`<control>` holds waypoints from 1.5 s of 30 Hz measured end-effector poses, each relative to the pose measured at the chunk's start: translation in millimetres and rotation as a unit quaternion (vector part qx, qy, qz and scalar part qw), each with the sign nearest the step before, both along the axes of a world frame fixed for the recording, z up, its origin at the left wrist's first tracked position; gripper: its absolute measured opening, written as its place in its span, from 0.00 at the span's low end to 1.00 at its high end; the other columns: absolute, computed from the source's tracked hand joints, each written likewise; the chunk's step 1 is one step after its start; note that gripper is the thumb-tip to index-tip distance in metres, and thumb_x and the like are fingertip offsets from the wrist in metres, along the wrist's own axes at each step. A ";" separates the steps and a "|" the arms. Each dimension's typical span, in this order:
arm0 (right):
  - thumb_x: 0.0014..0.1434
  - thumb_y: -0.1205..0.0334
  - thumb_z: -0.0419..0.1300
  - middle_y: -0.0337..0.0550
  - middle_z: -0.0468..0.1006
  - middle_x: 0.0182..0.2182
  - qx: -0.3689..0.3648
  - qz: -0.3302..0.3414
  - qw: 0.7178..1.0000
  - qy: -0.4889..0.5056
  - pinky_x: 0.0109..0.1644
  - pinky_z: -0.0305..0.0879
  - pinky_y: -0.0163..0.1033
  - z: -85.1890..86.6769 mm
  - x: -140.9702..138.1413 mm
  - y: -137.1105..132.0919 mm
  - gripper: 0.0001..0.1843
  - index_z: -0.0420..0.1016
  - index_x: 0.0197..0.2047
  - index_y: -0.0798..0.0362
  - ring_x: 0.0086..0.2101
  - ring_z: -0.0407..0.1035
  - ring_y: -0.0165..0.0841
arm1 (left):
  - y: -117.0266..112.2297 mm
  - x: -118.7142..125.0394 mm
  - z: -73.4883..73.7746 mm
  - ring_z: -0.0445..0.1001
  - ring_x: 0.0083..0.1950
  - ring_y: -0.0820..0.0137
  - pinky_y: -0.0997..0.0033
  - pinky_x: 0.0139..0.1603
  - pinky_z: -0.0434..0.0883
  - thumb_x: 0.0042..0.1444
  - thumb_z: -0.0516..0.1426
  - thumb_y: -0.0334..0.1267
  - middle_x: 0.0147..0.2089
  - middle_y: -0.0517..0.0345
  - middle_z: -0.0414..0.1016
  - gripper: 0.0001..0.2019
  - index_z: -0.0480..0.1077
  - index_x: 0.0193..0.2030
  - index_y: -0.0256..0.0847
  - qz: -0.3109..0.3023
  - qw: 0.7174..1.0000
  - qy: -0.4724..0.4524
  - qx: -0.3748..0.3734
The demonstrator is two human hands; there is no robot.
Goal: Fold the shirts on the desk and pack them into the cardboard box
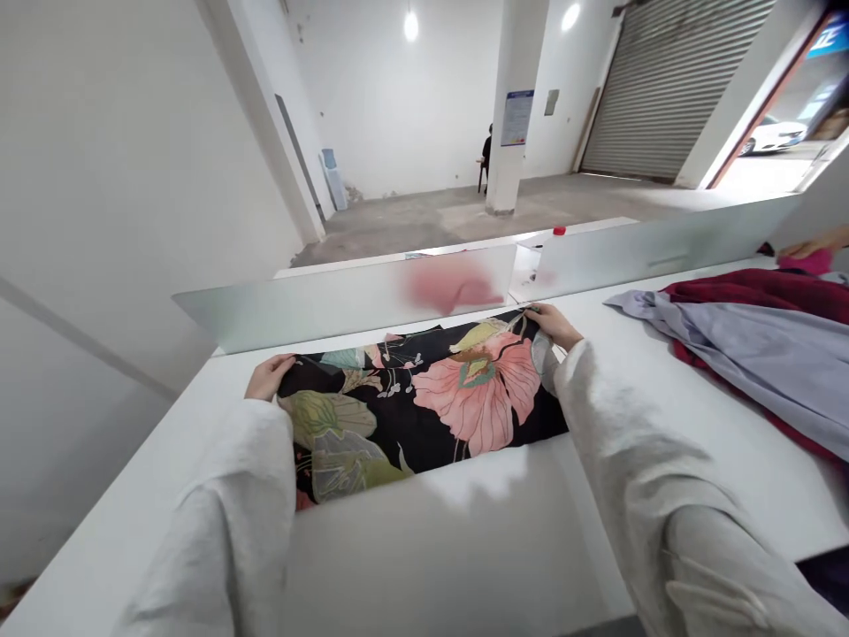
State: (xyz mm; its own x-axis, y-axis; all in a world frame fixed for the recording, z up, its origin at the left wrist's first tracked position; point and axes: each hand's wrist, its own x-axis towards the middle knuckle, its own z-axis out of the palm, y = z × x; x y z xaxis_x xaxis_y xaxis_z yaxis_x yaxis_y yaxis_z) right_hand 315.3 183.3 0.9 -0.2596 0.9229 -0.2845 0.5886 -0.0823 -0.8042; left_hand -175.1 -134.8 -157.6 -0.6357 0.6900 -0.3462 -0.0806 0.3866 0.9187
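in the middle of the frame, a black floral cloth (pixel 424 416) is laid out as a wide band on the white desk (pixel 637 372). its upper left corner is pinched by the left hand (pixel 269 378), its upper right corner by the right hand (pixel 555 325). the spreading appears largely done, though some unevenness is left along the upper edge and neither corner is released yet; whether layers are folded beneath cannot be told.
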 end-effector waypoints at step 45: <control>0.60 0.52 0.54 0.31 0.61 0.13 -0.069 -0.045 0.956 -0.281 0.19 0.56 0.33 15.1 99.0 -155.2 0.11 0.60 0.38 0.50 0.14 0.59 0.29 | -145.5 127.7 61.3 0.67 0.19 0.66 0.69 0.25 0.64 0.48 0.54 0.51 0.15 0.68 0.61 0.14 0.59 0.34 0.44 -0.108 0.953 0.012 -0.284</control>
State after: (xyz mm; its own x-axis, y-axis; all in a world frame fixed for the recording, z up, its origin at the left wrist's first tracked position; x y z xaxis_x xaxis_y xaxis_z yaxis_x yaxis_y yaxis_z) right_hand 414.2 28.1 16.0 0.0488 0.8775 -0.4770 0.9102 -0.2357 -0.3405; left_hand -47.5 -280.3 -96.4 -0.5121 0.5121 -0.6895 0.0765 0.8268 0.5572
